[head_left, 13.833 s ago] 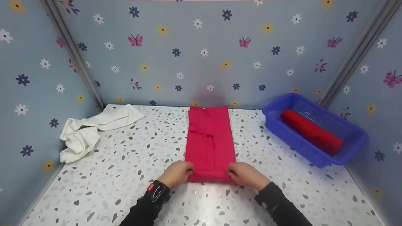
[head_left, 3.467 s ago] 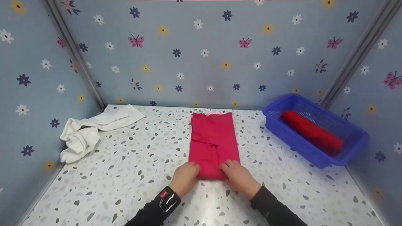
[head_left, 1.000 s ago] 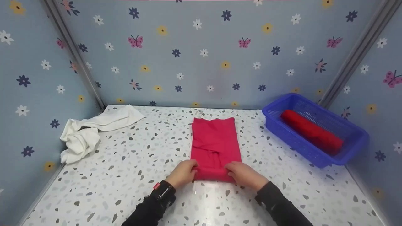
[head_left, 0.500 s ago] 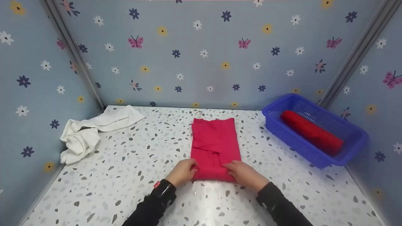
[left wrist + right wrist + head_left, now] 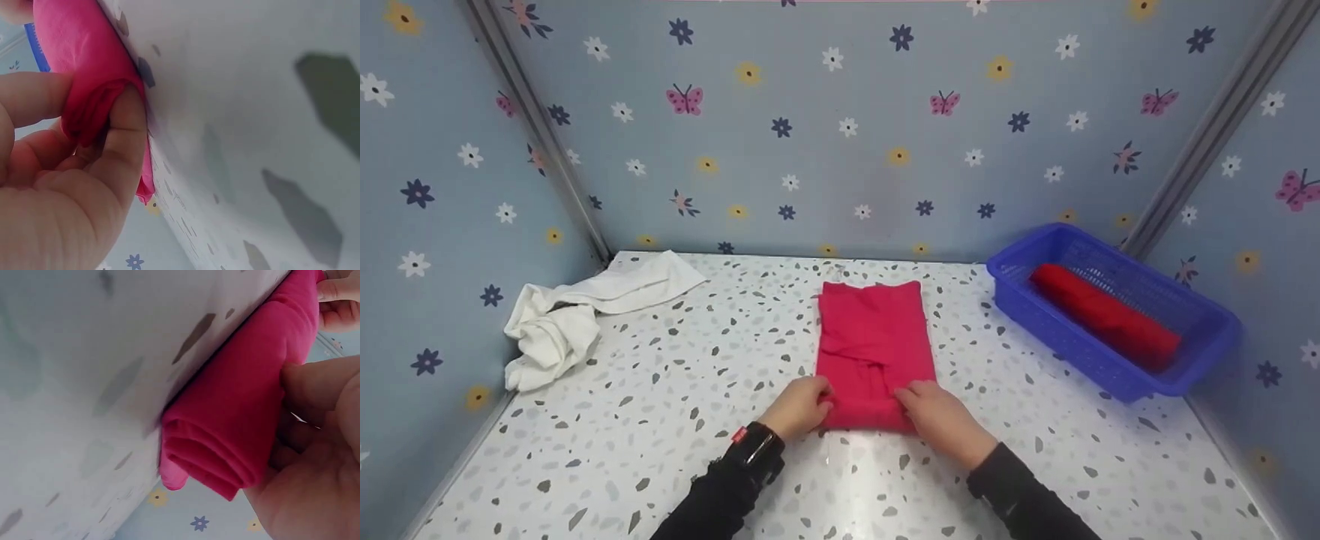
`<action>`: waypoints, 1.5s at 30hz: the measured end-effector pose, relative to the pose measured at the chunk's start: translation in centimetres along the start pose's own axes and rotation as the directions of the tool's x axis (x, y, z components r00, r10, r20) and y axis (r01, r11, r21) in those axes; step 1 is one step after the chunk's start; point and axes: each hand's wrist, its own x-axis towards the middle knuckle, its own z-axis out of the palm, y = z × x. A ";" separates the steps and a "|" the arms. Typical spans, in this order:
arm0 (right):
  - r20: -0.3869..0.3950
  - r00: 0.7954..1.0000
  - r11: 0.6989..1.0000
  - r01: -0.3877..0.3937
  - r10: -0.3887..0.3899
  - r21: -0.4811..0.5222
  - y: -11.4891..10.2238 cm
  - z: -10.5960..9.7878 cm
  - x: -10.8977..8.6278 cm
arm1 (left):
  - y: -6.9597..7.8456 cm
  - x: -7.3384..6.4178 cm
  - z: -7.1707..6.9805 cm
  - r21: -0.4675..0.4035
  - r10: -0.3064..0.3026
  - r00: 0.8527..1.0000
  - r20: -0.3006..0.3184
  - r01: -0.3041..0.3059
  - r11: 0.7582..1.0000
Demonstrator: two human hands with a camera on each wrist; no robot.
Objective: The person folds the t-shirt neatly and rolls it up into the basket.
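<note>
A folded pink garment (image 5: pixel 874 322) lies flat on the speckled table, its near end wound into a thick roll (image 5: pixel 864 415). My left hand (image 5: pixel 796 407) pinches the roll's left end; in the left wrist view one digit (image 5: pixel 128 121) is tucked into that end at the table side, another presses the outside. My right hand (image 5: pixel 943 418) holds the right part of the roll, fingers curled onto its far side. The right wrist view shows the roll's layered open end (image 5: pixel 208 455) and a fingertip (image 5: pixel 295 382) pressed into the cloth.
A blue plastic basket (image 5: pixel 1080 352) stands at the right, with a rolled red cloth (image 5: pixel 1102 315) inside. At the left, a crumpled white cloth (image 5: pixel 551 334) lies by the wall. Flower-patterned panels (image 5: pixel 840 135) enclose the table at the back and sides.
Since the earliest frame, the near end has been rolled up thicker and the garment's far edge has come closer. Over the last second the right hand shifts slightly on the roll; little else moves.
</note>
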 end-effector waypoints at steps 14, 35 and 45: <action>-0.194 0.973 0.992 0.123 -0.128 -0.040 -1.1 -0.3 -0.2 | -0.3 0.2 0.0 -0.022 0.000 1.000 0.008 0.000 1.000; -0.074 0.992 0.995 0.101 -0.100 0.003 -1.1 0.3 -0.2 | 0.0 -0.3 0.2 0.040 0.024 0.998 -0.054 -0.021 0.999; -0.035 0.996 0.996 0.081 -0.080 0.024 -0.9 0.1 -0.1 | 1.7 -1.0 1.2 0.481 0.323 0.924 -0.206 -0.191 0.855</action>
